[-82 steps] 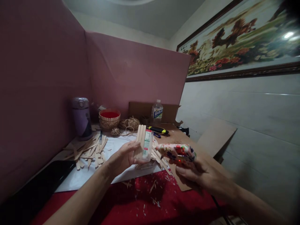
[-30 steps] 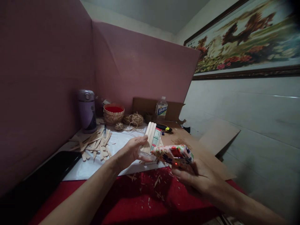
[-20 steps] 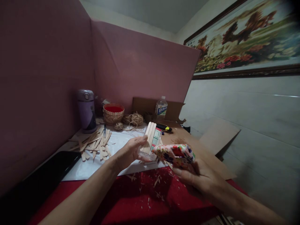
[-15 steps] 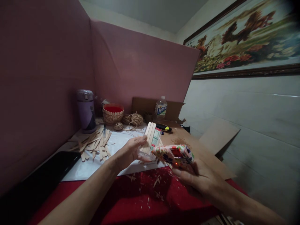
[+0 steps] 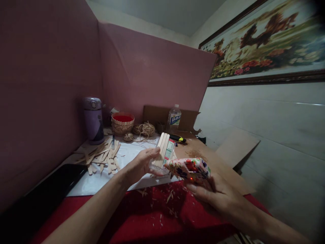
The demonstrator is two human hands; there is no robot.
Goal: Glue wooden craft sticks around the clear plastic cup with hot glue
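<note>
My left hand is closed around a clear plastic container with a red, white and green label. Several craft sticks lie side by side along the container's wall, with my thumb against them. In my right hand is a floral-patterned hot glue gun, a small red light glowing on its side. Its nozzle points left, close to the lower end of the sticks; whether it touches them I cannot tell. My right fingers are partly hidden behind the handle.
Loose craft sticks are piled on the white sheet. Behind stand a purple flask, a stick-covered bowl, twine and a bottle. A black-and-yellow cutter lies on cardboard. Shavings litter the red cloth.
The glue gun has tilted very slightly in my right hand. My left hand and the container stay almost where they were.
</note>
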